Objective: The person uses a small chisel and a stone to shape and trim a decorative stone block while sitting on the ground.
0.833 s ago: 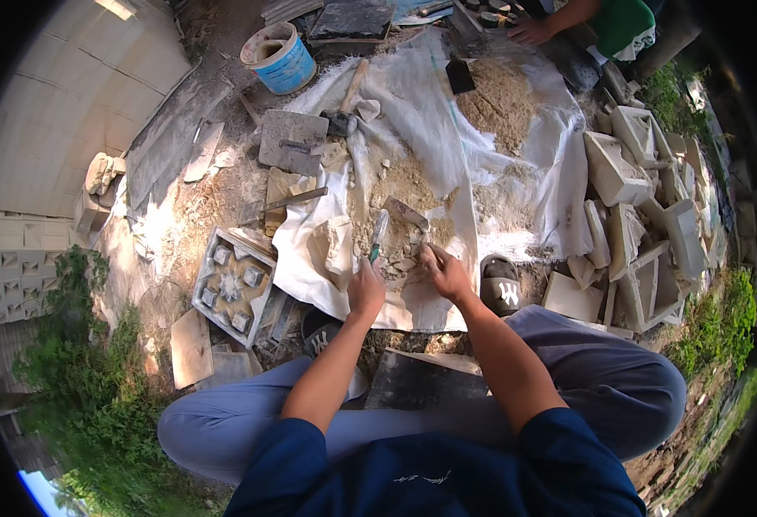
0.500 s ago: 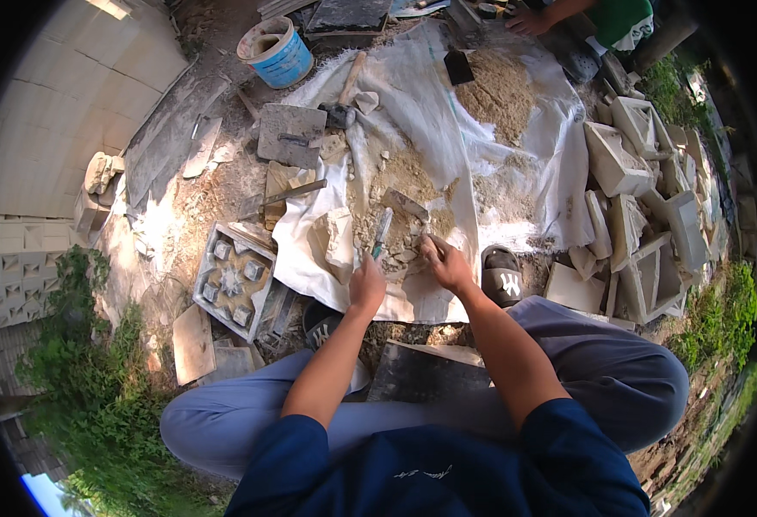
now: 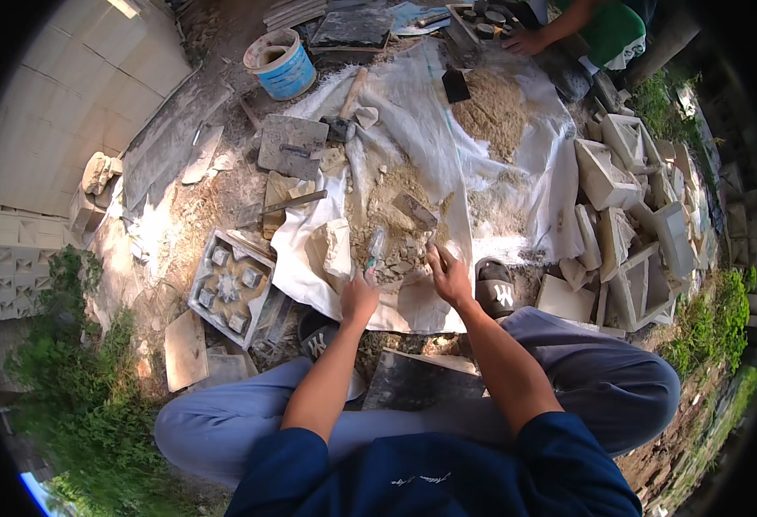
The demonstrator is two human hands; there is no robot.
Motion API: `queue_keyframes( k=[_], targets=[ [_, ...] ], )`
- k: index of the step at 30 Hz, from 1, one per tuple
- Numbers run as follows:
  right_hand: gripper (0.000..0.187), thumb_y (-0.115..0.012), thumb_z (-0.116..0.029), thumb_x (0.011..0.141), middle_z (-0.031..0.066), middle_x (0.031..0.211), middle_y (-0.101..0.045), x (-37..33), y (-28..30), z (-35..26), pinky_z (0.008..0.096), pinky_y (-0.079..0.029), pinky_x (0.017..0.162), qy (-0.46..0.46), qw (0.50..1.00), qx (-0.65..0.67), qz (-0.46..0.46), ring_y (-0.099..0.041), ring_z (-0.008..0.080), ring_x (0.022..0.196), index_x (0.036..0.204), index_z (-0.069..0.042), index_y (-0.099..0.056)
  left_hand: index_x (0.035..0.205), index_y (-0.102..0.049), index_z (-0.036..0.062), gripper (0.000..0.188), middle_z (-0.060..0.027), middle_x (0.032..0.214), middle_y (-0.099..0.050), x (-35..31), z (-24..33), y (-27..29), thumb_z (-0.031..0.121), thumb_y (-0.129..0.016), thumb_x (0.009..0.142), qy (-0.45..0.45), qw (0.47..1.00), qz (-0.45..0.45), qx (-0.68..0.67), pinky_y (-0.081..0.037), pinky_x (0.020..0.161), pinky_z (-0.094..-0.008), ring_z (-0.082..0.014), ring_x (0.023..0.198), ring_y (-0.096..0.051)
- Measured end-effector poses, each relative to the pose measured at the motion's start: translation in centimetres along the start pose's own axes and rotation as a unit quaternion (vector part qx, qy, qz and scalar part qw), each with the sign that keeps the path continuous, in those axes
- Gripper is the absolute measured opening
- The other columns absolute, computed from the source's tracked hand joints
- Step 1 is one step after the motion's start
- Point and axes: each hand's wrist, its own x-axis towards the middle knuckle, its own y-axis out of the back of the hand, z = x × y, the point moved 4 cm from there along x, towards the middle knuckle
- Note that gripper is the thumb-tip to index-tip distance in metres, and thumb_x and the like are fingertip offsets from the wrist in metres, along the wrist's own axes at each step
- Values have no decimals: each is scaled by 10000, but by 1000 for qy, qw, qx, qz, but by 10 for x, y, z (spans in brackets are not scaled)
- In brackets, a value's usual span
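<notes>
Over the dusty white sheet (image 3: 309, 274), my left hand (image 3: 359, 298) is closed around a small trowel (image 3: 376, 246) with a green handle, its blade pointing away from me into crumbled pale material (image 3: 401, 256). My right hand (image 3: 450, 277) grips a tool with a dusty rectangular head (image 3: 415, 211); its exact kind is unclear. That head lies among the crumbs, right of the trowel blade. A pale broken chunk (image 3: 337, 247) sits just left of the trowel. Beside the sheet lies a square mould (image 3: 233, 286) with raised blocks inside.
A hammer (image 3: 343, 126), a flat plate with a handle (image 3: 290, 148) and a blue-white bucket (image 3: 284, 66) lie farther off. A sand heap (image 3: 492, 108) covers the sheet's far right. Pale cast blocks (image 3: 641, 267) are piled at right. Another person's hand (image 3: 525, 41) works at the far right.
The trowel in my left hand has turned, showing more of its flat blade, and my left hand has shifted slightly nearer me. My right hand keeps its tool, almost in place.
</notes>
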Motion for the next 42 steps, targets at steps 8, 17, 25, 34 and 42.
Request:
queue_keyframes(
  k=[8,17,25,34,42],
  targets=[
    [416,-497,-365,990,269,1058,-670,-14,7,-8,503,-488,873,-89,991,-69,68,-627,465,1010,1294,-96,-588,1015,-618,-16,400,-289,889,-659,-7,4,13,356,-470,998,-8,994,99,-47,-482,760,-572,-480,869,-629],
    [487,-547,-323,981,315,1160,-629,-31,-45,-4,443,-479,955,-55,998,27,32,-596,451,1136,1344,1,-531,963,-617,8,394,-293,847,-661,-8,-10,2,373,-474,1002,-26,990,112,-81,-480,738,-575,-500,822,-629],
    [507,-575,-296,989,283,1246,-620,-19,-39,12,356,-469,989,-37,997,55,-31,-605,321,1197,1350,55,-516,1006,-577,24,359,-274,774,-656,-10,12,-6,371,-481,1003,-43,995,48,-72,-485,683,-566,-491,763,-632],
    [521,-571,-314,988,273,1244,-625,-15,-34,0,350,-469,982,-22,997,56,-41,-604,304,1200,1332,74,-523,1028,-588,23,317,-253,770,-664,-2,12,-9,321,-485,1000,-71,997,41,3,-490,664,-565,-482,741,-638],
    [494,-558,-366,971,274,1171,-643,-15,-30,12,428,-484,951,4,999,39,-13,-601,429,1137,1334,-30,-560,1023,-550,25,272,-267,786,-659,-16,28,5,291,-498,995,-113,990,75,-46,-490,673,-565,-490,773,-637]
  ],
)
